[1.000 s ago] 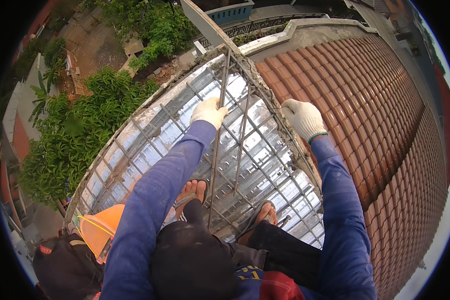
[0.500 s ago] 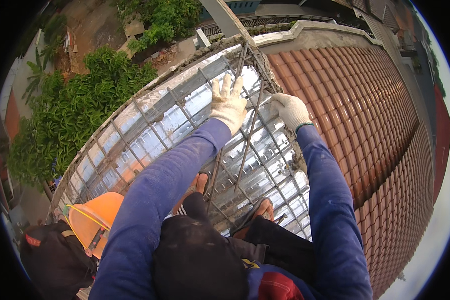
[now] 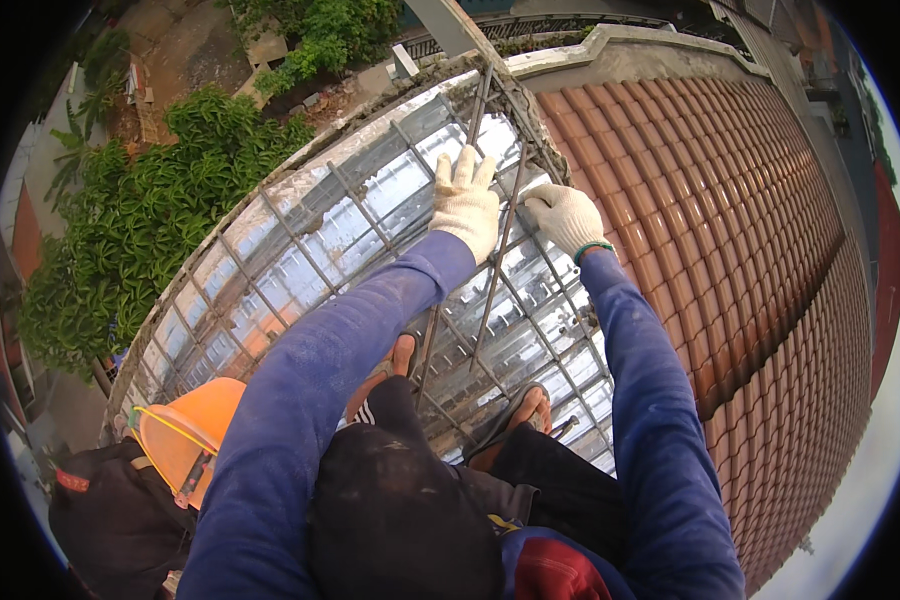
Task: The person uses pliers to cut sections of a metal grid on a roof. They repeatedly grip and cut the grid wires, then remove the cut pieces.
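My left hand (image 3: 465, 207), in a cream knit glove, lies over the steel bar grid (image 3: 360, 204) with its fingers stretched out and apart. Thin steel rods cross the grid at a slant; one slanting rod (image 3: 499, 265) passes between my two hands. Just to the right of that rod is my right hand (image 3: 570, 220), gloved the same way, its fingers curled into a pinch. Whatever its fingertips hold, if anything, is hidden or too small to make out. Beneath the bars lie shiny ribbed metal sheets (image 3: 320, 240).
A brown tiled roof (image 3: 690, 200) slopes along the right side. The rough concrete edge (image 3: 260, 185) drops off toward trees (image 3: 160, 210) on the left. An orange bucket (image 3: 205, 412) stands at lower left beside a dark-clothed person (image 3: 120, 515). My sandaled feet (image 3: 533, 408) rest on the grid.
My right hand has shifted a little left, closer to the slanting rod. The left hand has moved slightly right, its fingers still spread. The view has tilted slightly.
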Tool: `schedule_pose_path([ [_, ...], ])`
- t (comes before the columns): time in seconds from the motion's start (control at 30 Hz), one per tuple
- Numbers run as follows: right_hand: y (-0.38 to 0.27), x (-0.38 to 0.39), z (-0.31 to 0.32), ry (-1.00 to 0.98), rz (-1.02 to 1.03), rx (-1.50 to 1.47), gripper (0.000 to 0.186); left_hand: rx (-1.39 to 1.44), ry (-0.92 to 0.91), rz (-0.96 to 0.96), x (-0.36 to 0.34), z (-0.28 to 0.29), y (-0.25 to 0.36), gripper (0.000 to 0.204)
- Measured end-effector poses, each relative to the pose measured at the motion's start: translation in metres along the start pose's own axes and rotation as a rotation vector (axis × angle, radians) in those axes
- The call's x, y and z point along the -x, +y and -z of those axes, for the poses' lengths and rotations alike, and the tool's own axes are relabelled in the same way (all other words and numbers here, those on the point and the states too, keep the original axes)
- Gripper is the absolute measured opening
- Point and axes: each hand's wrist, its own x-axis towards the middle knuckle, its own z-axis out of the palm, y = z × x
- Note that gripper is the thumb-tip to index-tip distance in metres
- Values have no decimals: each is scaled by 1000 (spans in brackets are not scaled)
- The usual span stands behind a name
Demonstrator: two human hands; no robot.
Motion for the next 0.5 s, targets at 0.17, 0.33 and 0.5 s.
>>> schedule_pose_path([
  [0.17, -9, 9, -25, 123, -97, -15, 39, 152, 90, 153, -13, -7, 3, 20],
  [0.33, -8, 5, -35, 180, -176, -51, 42, 114, -180, 114, -29, 8, -1, 26],
  [0.5, -15, 5, -48, 213, -390, -566, 35, 368, -356, 254, -26, 28, 7, 30],
])
